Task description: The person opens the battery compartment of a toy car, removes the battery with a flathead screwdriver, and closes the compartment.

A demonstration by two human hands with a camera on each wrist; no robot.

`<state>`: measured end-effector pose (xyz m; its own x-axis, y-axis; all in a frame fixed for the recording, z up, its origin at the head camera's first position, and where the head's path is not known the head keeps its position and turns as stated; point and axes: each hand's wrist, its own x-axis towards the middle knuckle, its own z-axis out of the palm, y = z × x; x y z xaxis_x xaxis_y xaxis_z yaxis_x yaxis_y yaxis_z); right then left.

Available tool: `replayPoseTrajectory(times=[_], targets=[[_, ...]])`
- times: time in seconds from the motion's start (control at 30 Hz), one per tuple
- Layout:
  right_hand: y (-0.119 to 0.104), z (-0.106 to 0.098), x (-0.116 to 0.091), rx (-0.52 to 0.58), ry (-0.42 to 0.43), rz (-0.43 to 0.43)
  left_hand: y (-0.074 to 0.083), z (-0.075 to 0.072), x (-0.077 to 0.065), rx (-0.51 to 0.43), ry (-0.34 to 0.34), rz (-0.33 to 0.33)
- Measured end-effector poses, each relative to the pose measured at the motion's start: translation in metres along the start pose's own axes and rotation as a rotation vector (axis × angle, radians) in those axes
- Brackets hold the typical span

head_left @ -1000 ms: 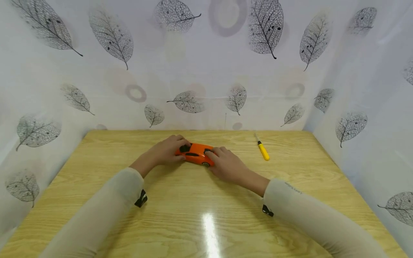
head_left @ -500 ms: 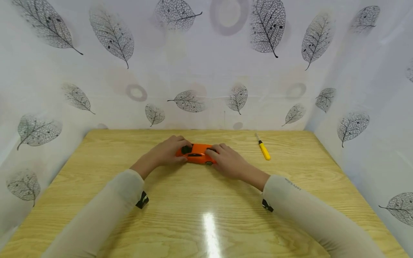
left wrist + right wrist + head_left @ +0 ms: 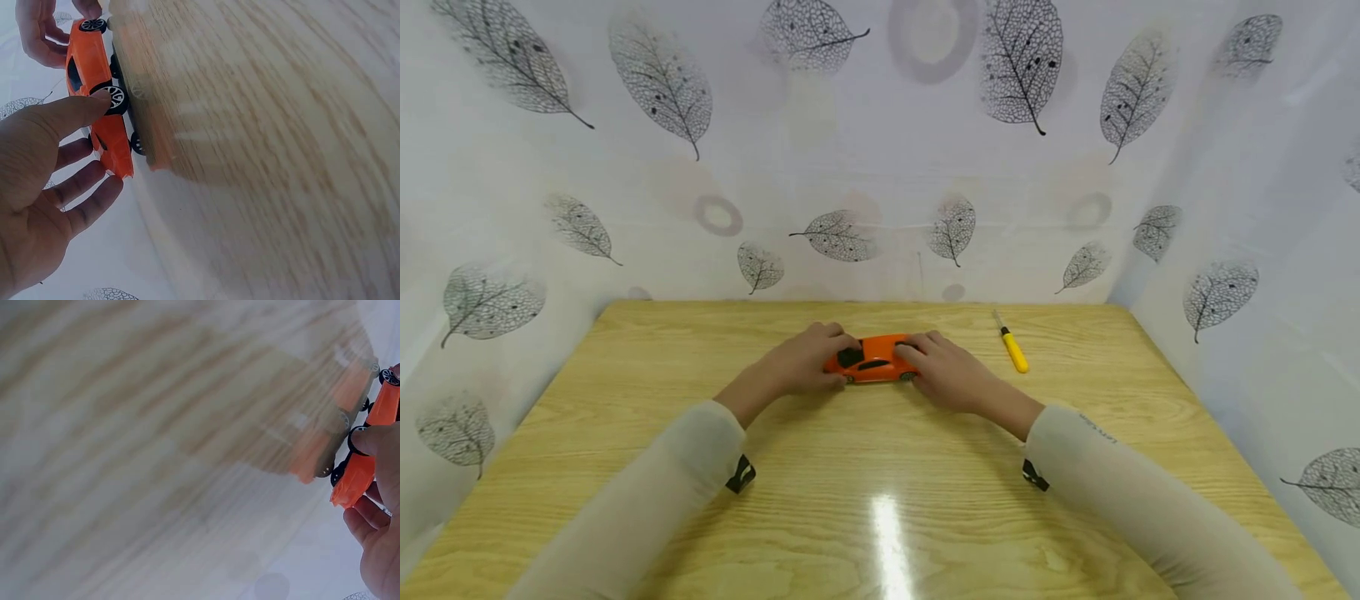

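An orange toy car [image 3: 880, 360] with black windows lies sideways between my two hands near the back of the table. My left hand [image 3: 808, 358] grips its left end. In the left wrist view, the thumb presses by a wheel of the toy car [image 3: 87, 59] and the fingers reach round the far side. At the other end my right hand [image 3: 951, 375] holds the car, its thumb against a wheel in the right wrist view. The wheels are close to the tabletop; I cannot tell whether they touch it. Both ends of the car are partly hidden by fingers.
A screwdriver [image 3: 1014, 350] with a yellow handle lies on the wood-grain table [image 3: 820, 500], right of my right hand. White sheeting [image 3: 880, 150] printed with leaves stands behind the table and along both sides.
Both hands have shifted the toy car a little to the right. It has also turned slightly, now lying straighter across the table. The screwdriver has stayed put.
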<state>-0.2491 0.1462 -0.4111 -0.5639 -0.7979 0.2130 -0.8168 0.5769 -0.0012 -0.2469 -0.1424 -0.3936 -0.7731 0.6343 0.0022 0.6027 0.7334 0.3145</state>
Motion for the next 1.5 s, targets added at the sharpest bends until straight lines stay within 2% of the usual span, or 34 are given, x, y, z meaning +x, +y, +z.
replayPoseTrajectory(times=[0.2, 0.47, 0.93, 1.13, 1.27, 1.5], targets=[[0.003, -0.002, -0.002, 0.021, 0.007, -0.019, 0.006, -0.001, -0.001, 0.006, 0.000, -0.008], [0.002, -0.005, -0.011, 0.019, -0.005, -0.030, 0.016, 0.001, -0.006, 0.038, -0.011, 0.022], [-0.014, -0.011, -0.032, -0.038, -0.002, -0.123, 0.031, 0.009, -0.025, 0.052, -0.013, 0.094], [-0.016, -0.015, -0.035, -0.053, -0.002, -0.164, 0.032, 0.006, -0.031, 0.028, -0.027, 0.093], [-0.015, -0.018, -0.037, -0.028, 0.033, -0.193, 0.031, 0.004, -0.032, -0.007, -0.039, 0.090], [-0.008, -0.017, -0.037, -0.037, 0.031, -0.223, 0.029, 0.002, -0.032, -0.001, -0.032, 0.099]])
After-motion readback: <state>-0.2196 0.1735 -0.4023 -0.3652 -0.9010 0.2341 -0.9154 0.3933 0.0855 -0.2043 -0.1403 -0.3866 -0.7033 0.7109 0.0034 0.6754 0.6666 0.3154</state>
